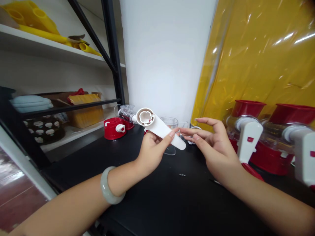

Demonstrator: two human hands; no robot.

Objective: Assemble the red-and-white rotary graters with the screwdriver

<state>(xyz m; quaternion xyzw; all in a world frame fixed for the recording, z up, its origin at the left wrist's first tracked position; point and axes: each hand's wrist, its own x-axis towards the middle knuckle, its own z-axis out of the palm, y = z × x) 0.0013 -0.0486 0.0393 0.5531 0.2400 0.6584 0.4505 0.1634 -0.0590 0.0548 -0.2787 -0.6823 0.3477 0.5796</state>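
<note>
White, tapered, ring-ended handle (160, 127) tight in left hand (152, 151), right hand (219, 149) grip unclear

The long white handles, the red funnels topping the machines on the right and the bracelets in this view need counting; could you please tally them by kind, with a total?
White handles: 3, one of them in the left hand
Red funnels: 2
Bracelets: 1
Total: 6

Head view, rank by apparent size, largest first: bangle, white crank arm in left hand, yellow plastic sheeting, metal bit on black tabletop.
1. Yellow plastic sheeting
2. White crank arm
3. Pale-green bangle
4. Small metal bit
</note>
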